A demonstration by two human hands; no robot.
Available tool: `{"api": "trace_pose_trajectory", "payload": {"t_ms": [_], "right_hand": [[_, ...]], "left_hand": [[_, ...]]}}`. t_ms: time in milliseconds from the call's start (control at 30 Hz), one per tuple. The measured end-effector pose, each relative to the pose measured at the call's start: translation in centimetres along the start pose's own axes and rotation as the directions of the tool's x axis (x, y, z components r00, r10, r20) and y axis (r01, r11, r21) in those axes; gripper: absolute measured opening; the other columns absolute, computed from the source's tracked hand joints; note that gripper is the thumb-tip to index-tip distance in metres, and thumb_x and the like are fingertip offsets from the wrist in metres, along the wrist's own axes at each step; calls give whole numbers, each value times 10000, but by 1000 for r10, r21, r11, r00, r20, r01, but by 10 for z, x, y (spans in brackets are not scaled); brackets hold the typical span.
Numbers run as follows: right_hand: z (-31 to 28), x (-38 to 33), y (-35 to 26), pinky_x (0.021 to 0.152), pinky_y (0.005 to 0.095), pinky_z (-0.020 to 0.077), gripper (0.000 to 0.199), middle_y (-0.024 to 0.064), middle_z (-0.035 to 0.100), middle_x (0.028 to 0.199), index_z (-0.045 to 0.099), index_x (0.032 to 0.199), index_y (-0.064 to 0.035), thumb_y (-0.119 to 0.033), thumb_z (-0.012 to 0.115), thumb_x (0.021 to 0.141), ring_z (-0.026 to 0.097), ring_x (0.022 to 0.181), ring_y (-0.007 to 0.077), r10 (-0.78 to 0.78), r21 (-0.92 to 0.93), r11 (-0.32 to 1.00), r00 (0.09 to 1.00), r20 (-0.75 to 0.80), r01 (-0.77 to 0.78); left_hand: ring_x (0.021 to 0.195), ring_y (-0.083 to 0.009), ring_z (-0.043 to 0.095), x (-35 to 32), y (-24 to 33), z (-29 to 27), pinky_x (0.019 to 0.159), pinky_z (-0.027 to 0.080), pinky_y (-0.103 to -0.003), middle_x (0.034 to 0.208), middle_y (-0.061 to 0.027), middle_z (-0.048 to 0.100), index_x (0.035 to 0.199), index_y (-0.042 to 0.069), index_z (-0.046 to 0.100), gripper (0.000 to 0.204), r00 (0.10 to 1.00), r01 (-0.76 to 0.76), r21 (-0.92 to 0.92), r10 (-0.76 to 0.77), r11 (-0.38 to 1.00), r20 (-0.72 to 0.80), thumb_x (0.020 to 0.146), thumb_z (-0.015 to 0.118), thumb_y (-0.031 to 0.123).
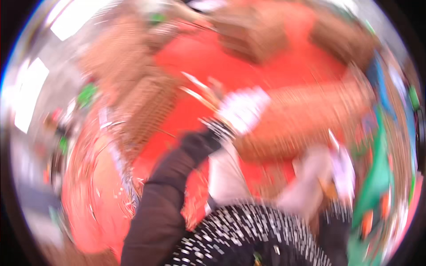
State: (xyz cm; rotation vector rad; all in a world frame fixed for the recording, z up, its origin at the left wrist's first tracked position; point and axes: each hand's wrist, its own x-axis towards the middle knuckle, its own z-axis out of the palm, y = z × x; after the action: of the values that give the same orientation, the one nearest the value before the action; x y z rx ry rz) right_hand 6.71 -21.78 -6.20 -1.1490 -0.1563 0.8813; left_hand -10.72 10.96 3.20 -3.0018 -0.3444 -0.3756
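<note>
The whole picture is smeared by motion. My left hand [245,109], in a white glove, reaches forward from a dark sleeve. It lies against the left end of a long brown, rough-looking slab [306,117], and its fingers are too blurred to tell whether they grip. My right hand [342,173], also in a pale glove, is low on the right, beside my leg, near the slab's near side. A thin whitish streak [333,139] juts up from it; I cannot make out what it is or whether the hand holds it.
A red sheet [186,62] covers the ground. Brown blocks or bundles lie at the left [144,111], the back [248,33] and the back right [341,37]. Green cloth [375,164] hangs or lies at the right. Two pale pointed strips [197,91] show beside my left hand.
</note>
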Motion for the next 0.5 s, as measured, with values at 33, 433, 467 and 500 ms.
{"api": "trace_pose_trajectory", "payload": {"t_ms": [33,433,467,500], "right_hand": [[-18,6,-11,998,382,377,431,150,468,1268,395,1298,-30,-250,412,928,459,1166,236,146,-9,989,982,-119,-149],[62,38,-42,914,386,416,380,148,520,1172,473,1200,-41,-279,464,904,508,1061,256,-752,-957,0,631,192,291],[64,40,-44,907,386,420,376,148,525,1164,479,1192,-42,-282,468,902,512,1053,257,-757,-956,-2,624,194,294],[65,44,-44,900,386,423,373,148,529,1156,486,1184,-43,-284,473,900,516,1044,259,-757,-956,-18,620,205,294]], "left_hand": [[652,-283,585,-4,-6,19,544,455,-416,732,-125,566,916,47,526,174,975,-123,44,129,991,-183,780,479,145],[1003,-295,546,-43,-17,53,918,370,-486,1122,-167,517,1297,-57,311,740,979,-4,340,73,941,-190,798,489,460],[1086,-323,517,-39,-16,55,987,306,-528,1205,-200,487,1310,-59,289,783,987,-23,285,66,958,-145,796,473,503],[1107,-326,506,-36,-17,61,1007,273,-540,1221,-207,478,1316,-64,277,792,985,-50,324,101,945,-142,801,464,507]]}}
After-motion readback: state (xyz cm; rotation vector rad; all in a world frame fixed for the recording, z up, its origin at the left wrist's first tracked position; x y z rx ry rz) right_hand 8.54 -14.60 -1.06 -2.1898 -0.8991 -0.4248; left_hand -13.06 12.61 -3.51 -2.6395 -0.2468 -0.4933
